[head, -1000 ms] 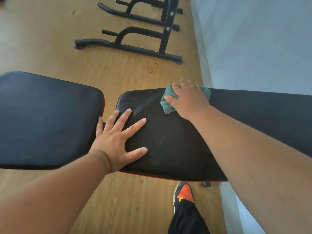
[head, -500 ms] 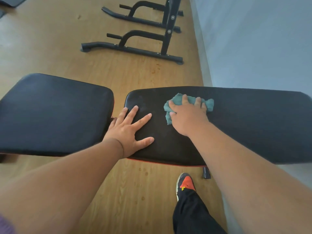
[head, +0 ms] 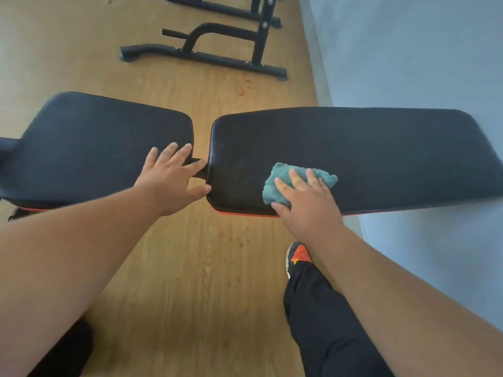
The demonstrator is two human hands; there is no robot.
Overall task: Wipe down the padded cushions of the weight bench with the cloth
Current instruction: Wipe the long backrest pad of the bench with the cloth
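Note:
The weight bench has two black padded cushions: a shorter seat cushion (head: 89,148) on the left and a long back cushion (head: 367,151) on the right, with a narrow gap between them. A teal cloth (head: 283,180) lies bunched on the back cushion near its front edge. My right hand (head: 307,205) presses flat on the cloth, fingers spread over it. My left hand (head: 174,180) hovers with fingers apart over the gap, at the seat cushion's right end, holding nothing.
A black metal exercise frame (head: 206,53) stands on the wooden floor beyond the bench. A pale wall (head: 408,50) runs along the right. My leg in dark trousers and an orange-black shoe (head: 299,254) stand just in front of the back cushion.
My right hand has dragged the cloth from the cushion's far edge toward its near edge. My left hand has lifted off the back cushion and shifted left over the gap.

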